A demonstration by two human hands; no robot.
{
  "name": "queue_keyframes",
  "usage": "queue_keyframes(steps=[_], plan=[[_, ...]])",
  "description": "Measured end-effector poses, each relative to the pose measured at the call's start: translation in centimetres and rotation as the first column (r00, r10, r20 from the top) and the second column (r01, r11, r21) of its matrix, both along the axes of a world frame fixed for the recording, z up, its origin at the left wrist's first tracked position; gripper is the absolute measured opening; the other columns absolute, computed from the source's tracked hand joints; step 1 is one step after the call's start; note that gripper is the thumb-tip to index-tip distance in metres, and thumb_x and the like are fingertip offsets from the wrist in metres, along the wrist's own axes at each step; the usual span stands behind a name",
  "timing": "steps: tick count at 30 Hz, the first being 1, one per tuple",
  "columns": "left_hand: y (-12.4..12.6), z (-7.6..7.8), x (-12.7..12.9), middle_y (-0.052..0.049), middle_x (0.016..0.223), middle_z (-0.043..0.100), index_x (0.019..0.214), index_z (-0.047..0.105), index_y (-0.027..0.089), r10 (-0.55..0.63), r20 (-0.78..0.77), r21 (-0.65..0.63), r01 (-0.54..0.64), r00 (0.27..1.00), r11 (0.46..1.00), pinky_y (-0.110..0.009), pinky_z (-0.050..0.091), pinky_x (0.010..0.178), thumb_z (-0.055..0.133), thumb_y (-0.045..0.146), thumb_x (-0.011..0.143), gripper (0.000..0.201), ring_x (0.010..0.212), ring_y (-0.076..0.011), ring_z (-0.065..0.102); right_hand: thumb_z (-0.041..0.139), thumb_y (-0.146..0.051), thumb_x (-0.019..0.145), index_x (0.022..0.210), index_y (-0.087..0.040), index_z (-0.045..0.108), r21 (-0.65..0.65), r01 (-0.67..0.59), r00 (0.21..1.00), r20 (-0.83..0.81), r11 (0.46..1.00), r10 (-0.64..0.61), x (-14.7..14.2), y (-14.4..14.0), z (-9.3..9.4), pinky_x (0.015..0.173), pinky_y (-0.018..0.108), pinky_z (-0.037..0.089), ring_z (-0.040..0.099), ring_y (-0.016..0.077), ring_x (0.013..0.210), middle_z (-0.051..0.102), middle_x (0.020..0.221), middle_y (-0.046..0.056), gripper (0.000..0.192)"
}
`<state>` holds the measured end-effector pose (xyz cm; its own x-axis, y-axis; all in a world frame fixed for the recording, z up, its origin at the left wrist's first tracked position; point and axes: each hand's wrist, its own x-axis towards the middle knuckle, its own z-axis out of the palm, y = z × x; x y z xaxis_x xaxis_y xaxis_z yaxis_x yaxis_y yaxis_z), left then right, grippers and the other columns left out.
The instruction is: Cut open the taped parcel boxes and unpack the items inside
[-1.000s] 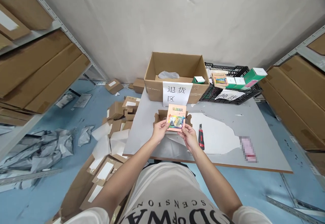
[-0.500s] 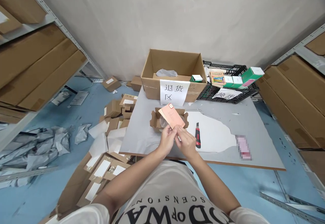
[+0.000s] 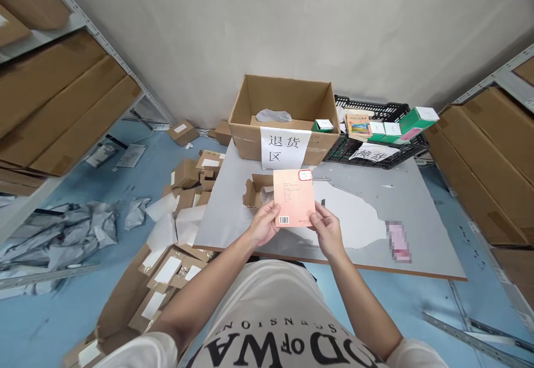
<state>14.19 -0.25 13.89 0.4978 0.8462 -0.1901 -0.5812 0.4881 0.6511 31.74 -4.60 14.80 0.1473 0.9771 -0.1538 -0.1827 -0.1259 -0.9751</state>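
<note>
Between my two hands is a thin pink-orange book [image 3: 294, 198], held upright over the table. Its facing side carries small lines of print, a barcode at the lower left and a red-edged label at the top right. My left hand [image 3: 266, 222] pinches the lower left edge, thumb in front. On the lower right edge, my right hand [image 3: 326, 227] grips it the same way. Just behind the book stands a small open cardboard box [image 3: 253, 190] with clear wrapping inside, partly covered. The utility knife is mostly hidden behind the book and right hand; a dark tip shows.
A large carton [image 3: 244, 137] with a paper sign stands at the table's back. Right of it, a black crate [image 3: 346, 153] holds green-and-white boxes and booklets. White paper [image 3: 354, 217] lies on the table [image 3: 425, 245]. Small parcels [image 3: 186, 173] pile up on the left.
The book has turned from a slant to upright and square, now showing its barcode side. My hands have moved apart to its two side edges, and the book now hides most of the knife.
</note>
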Motion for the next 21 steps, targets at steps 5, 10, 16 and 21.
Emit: queue_keyframes(steps=[5, 10, 16, 21], plan=[[0.1, -0.9, 0.7, -0.011, 0.102, 0.071, 0.106, 0.064, 0.013, -0.011, -0.009, -0.014, 0.011, 1.000, 1.000, -0.030, 0.053, 0.077, 0.070, 0.036, 0.079, 0.036, 0.090, -0.0212, 0.068, 0.069, -0.047, 0.074, 0.111, -0.018, 0.066, -0.057, 0.050, 0.992, -0.116, 0.997, -0.056, -0.7, -0.4, -0.2, 0.079, 0.039, 0.057, 0.070, 0.0232, 0.086, 0.073, 0.098, 0.008, 0.047], [0.3, -0.8, 1.1, -0.011, 0.106, 0.070, 0.109, 0.063, 0.014, -0.017, -0.026, -0.022, 0.016, 1.000, 1.000, -0.034, 0.052, 0.084, 0.070, 0.036, 0.078, 0.038, 0.096, -0.0229, 0.067, 0.071, -0.046, 0.072, 0.110, -0.018, 0.065, -0.080, 0.061, 0.987, -0.146, 0.995, -0.073, -0.3, -0.3, -0.5, 0.072, 0.035, 0.059, 0.070, 0.0215, 0.082, 0.074, 0.095, 0.007, 0.047], [0.5, -1.1, 1.8, -0.013, 0.129, 0.058, 0.122, 0.057, 0.016, 0.102, -0.214, 0.067, -0.089, 0.972, 0.994, -0.042, 0.044, 0.099, 0.067, 0.043, 0.079, 0.052, 0.123, -0.0296, 0.051, 0.068, -0.047, 0.075, 0.114, -0.017, 0.063, -0.098, 0.112, 0.991, -0.058, 0.989, -0.118, 0.3, -0.1, -1.3, 0.069, 0.035, 0.060, 0.071, 0.0221, 0.082, 0.074, 0.096, 0.008, 0.050], [-1.5, -1.3, 3.2, -0.009, 0.152, 0.029, 0.134, 0.047, 0.021, 0.289, -0.370, 0.263, -0.198, 0.883, 0.944, -0.037, 0.022, 0.115, 0.073, 0.037, 0.074, 0.067, 0.141, -0.0251, 0.021, 0.057, -0.039, 0.084, 0.119, -0.018, 0.063, 0.162, 0.155, 0.928, 0.314, 0.974, -0.200, -0.3, -0.3, -1.8, 0.083, 0.038, 0.057, 0.069, 0.0229, 0.094, 0.070, 0.110, 0.009, 0.041]])
